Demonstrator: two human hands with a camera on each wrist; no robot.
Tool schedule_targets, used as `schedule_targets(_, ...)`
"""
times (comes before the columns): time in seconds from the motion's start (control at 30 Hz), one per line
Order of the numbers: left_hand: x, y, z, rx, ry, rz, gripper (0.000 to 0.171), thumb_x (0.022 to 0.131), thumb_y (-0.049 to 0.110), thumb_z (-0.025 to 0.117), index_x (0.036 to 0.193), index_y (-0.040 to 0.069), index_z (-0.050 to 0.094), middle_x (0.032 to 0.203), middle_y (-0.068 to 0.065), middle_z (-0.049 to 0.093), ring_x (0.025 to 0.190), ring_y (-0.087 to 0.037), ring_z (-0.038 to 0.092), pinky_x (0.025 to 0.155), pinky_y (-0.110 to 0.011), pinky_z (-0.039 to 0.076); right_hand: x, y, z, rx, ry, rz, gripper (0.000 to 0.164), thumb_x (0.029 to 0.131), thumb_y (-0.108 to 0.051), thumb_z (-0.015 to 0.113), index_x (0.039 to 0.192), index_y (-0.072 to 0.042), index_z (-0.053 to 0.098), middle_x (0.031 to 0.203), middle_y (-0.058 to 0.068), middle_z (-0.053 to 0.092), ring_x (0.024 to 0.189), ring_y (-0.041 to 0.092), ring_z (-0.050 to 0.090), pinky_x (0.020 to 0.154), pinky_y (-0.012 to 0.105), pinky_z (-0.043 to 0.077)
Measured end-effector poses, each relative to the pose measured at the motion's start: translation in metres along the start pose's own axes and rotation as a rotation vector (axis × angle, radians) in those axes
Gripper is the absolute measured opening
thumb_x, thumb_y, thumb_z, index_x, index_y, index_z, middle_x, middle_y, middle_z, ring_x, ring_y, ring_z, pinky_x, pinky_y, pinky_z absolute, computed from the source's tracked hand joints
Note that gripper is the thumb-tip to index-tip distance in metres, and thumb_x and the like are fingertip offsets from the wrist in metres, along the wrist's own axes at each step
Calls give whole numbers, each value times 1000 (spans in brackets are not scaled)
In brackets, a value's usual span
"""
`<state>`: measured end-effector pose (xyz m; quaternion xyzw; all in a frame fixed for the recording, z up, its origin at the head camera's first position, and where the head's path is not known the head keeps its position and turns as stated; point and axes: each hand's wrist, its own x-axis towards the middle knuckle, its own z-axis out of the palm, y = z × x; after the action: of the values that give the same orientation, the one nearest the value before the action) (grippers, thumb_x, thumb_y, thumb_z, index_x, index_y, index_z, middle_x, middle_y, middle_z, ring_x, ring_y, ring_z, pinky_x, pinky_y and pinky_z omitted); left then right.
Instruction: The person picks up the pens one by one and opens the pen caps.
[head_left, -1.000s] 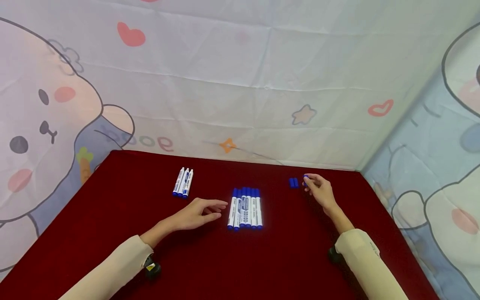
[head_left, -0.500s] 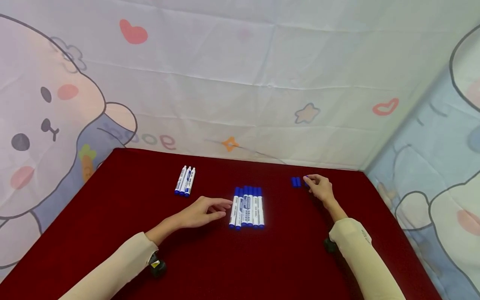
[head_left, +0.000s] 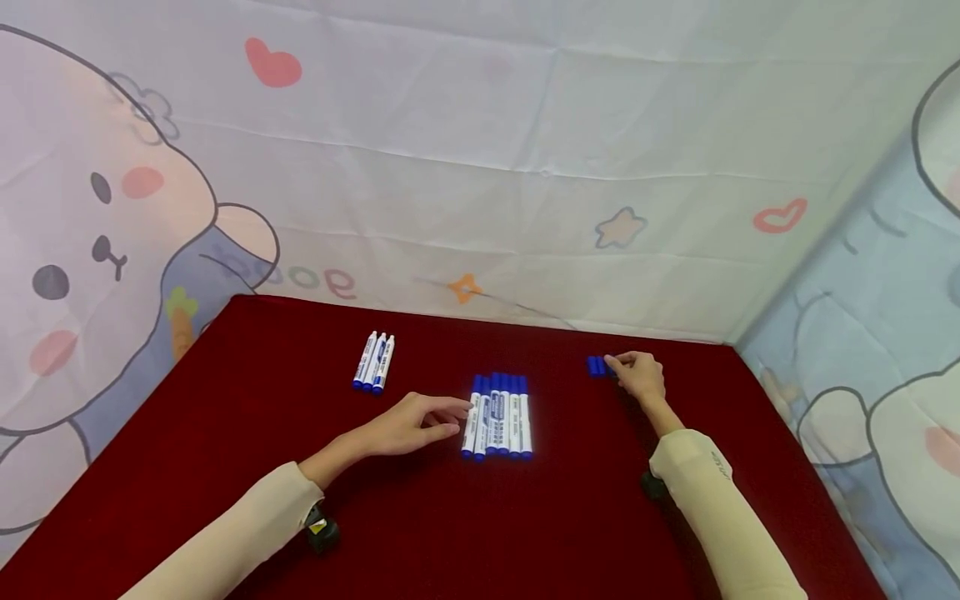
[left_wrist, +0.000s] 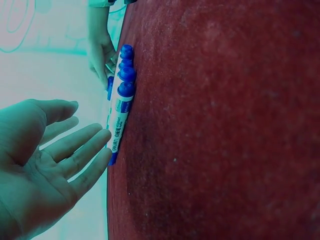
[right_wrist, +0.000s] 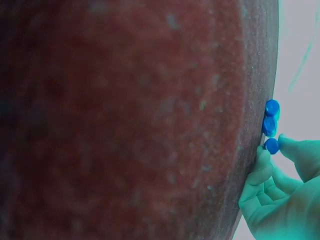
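Nearest, at the lower left and lower right of the head view, two cream fabric sleeves [head_left: 225, 533] reach over a dark red cloth-covered table [head_left: 487, 525]. Left of centre, the left hand [head_left: 408, 427] lies with its fingers loosely extended, pinching nothing; its fingertips are at the leftmost of six slim white markers with blue caps [head_left: 492, 421], laid side by side at lower centre. Whether they touch it I cannot tell. A careless sweep of those fingers could skew the row or set a marker rolling.

Right of centre, the right hand [head_left: 640, 375] pinches one small blue cylindrical cap [right_wrist: 271, 146] between thumb and finger, low over the cloth and just beside two matching loose blue caps [head_left: 592, 367]. A slipping pinch could drop the held cap, and a sideways nudge could scatter the pair.

Left of centre and farther back lie three white markers without caps [head_left: 373, 363], white ends pointing away. Behind everything hangs a pale cartoon-printed fabric backdrop [head_left: 420, 125].
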<state>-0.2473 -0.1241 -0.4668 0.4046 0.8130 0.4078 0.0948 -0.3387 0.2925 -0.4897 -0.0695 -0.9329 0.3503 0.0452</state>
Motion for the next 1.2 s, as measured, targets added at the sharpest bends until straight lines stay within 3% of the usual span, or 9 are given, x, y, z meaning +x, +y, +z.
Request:
schedule_targets(0.3,0,0,0,3,1,3,40,104,5,56,141,-8,54,135,-25,65,115,-36,69,92,-38,59,1,-3,-3,-61,-10,-43,48,104,-34,58,121,10,68,91,21,76,60,5,62,58,23,46)
schedule_targets(0.5,2,-2,-1,10,14,7,39,104,6,56,141,-7,56,130,-24,68,112,-34,70,89,-37,60,4,0,-7,26,-63,-76,46,106,-25,53,126,15,62,95,27,73,58,2,58,51,19,48)
schedule_targets(0.67,2,-2,-2,14,13,-2,39,104,6,56,141,-6,56,126,-23,70,112,-33,70,89,-37,60,0,6,-13,85,-118,-112,44,108,-22,50,131,14,58,106,31,71,66,3,61,56,18,52)
schedule_targets(0.9,0,0,-1,6,-2,-40,40,104,7,56,142,-4,56,129,-21,70,115,-32,70,91,-35,59,-14,6,-29,124,-167,-123,44,110,-22,47,137,12,55,117,33,68,85,24,74,65,26,60)
schedule_targets(1.2,-4,1,-2,11,3,-52,40,104,9,57,142,-4,56,132,-21,68,117,-32,69,92,-33,58,-39,-16,-42,162,-249,-245,41,109,-16,48,141,9,53,125,33,66,106,41,71,81,37,62)
